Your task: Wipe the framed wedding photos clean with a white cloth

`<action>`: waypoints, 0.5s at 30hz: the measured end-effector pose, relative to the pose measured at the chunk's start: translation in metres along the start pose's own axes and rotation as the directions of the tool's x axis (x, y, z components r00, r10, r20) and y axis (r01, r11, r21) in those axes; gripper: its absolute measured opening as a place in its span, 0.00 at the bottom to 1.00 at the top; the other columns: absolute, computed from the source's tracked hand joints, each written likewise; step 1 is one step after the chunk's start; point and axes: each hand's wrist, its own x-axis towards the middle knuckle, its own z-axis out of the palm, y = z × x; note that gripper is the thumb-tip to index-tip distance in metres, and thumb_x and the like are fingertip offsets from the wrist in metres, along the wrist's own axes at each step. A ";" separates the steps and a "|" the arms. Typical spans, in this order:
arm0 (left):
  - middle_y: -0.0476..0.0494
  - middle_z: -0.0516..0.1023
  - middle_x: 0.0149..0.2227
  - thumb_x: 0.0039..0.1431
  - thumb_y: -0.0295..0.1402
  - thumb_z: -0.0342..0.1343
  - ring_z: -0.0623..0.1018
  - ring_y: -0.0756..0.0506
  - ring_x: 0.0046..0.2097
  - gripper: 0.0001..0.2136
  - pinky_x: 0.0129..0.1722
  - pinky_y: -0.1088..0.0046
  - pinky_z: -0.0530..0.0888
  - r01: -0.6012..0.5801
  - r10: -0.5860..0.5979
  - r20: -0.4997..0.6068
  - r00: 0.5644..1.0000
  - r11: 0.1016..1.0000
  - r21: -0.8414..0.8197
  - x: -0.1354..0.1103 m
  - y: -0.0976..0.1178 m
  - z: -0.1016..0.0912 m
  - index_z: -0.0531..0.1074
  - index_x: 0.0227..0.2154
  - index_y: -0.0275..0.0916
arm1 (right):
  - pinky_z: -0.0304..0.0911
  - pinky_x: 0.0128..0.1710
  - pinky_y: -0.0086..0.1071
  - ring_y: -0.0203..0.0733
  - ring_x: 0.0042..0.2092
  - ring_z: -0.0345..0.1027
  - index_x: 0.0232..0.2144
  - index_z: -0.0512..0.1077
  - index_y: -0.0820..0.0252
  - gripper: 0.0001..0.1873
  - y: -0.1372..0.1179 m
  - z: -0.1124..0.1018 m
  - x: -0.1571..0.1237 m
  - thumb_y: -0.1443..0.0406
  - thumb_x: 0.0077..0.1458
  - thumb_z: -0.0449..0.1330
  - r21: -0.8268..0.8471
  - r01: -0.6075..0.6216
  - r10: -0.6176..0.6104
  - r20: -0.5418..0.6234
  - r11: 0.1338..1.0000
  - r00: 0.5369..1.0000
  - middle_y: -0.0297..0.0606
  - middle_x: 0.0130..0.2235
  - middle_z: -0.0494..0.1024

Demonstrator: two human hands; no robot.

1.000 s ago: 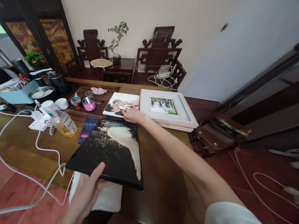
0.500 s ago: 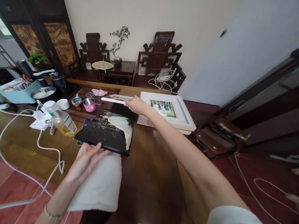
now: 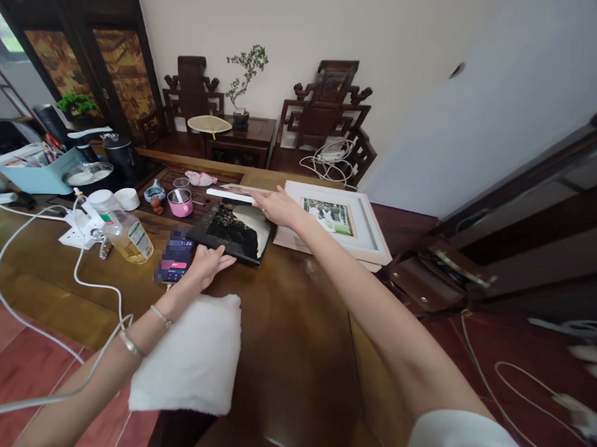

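Note:
My left hand (image 3: 207,265) is closed on the near edge of a dark photo panel (image 3: 230,232), which shows a figure in a pale gown. The panel tilts at the edge of the tea tray. Beyond it, my right hand (image 3: 279,208) grips the right end of a white-edged photo panel (image 3: 230,194), seen nearly edge-on above the dark one. Right of both lies a white-framed photo (image 3: 329,215), partly covered by my right forearm. A lit phone (image 3: 174,256) lies just left of my left hand, and a folded white towel (image 3: 186,358) is below my left wrist.
A bottle of yellow liquid (image 3: 127,238), a white power strip (image 3: 80,231) with cables and a pink cup (image 3: 180,202) stand to the left. Behind are a blue organizer box (image 3: 45,173) and a black kettle (image 3: 122,161). Carved chairs (image 3: 329,112) line the wall.
My left hand has moved forward and right, pushing the dark panel away from me and lowering it beneath the white-edged one. The phone is now uncovered. My right hand has hardly moved.

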 end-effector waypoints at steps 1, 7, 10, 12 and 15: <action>0.47 0.72 0.38 0.58 0.18 0.58 0.83 0.45 0.39 0.13 0.49 0.58 0.77 0.017 -0.017 -0.006 1.000 1.000 0.009 0.006 -0.001 0.005 0.58 0.34 0.38 | 0.48 0.58 0.53 0.53 0.53 0.70 0.61 0.56 0.63 0.22 -0.002 0.004 -0.001 0.68 0.66 0.44 -0.005 -0.010 0.010 -0.009 1.000 1.000 0.53 0.56 0.73; 0.28 0.75 0.43 0.61 0.18 0.55 0.83 0.39 0.39 0.10 0.39 0.65 0.81 0.100 -0.100 0.001 0.995 0.992 0.080 0.030 -0.009 0.024 0.61 0.41 0.30 | 0.41 0.60 0.58 0.53 0.53 0.68 0.61 0.56 0.65 0.22 -0.016 0.029 -0.004 0.65 0.67 0.42 -0.089 -0.036 0.029 -0.079 0.995 0.996 0.56 0.54 0.72; 0.25 0.77 0.38 0.61 0.17 0.54 0.83 0.38 0.38 0.07 0.37 0.69 0.81 0.123 -0.124 0.007 0.992 0.989 0.088 0.037 -0.013 0.025 0.63 0.40 0.25 | 0.37 0.61 0.61 0.56 0.55 0.66 0.62 0.57 0.67 0.24 -0.023 0.038 -0.006 0.65 0.67 0.41 -0.124 -0.051 0.039 -0.102 0.991 0.994 0.59 0.55 0.70; 0.25 0.78 0.35 0.60 0.18 0.56 0.83 0.39 0.37 0.07 0.37 0.70 0.81 0.132 -0.134 0.019 0.991 0.987 0.088 0.042 -0.015 0.026 0.64 0.39 0.24 | 0.36 0.61 0.63 0.58 0.56 0.64 0.62 0.56 0.68 0.25 -0.028 0.043 -0.008 0.66 0.66 0.40 -0.128 -0.044 0.032 -0.099 0.991 0.995 0.61 0.57 0.68; 0.27 0.78 0.34 0.59 0.18 0.58 0.83 0.40 0.36 0.08 0.38 0.71 0.81 0.139 -0.142 0.039 0.989 0.987 0.080 0.050 -0.015 0.029 0.65 0.39 0.25 | 0.37 0.61 0.65 0.62 0.58 0.61 0.63 0.56 0.71 0.27 -0.036 0.050 -0.013 0.66 0.66 0.40 -0.132 -0.034 0.021 -0.096 0.991 0.995 0.64 0.59 0.65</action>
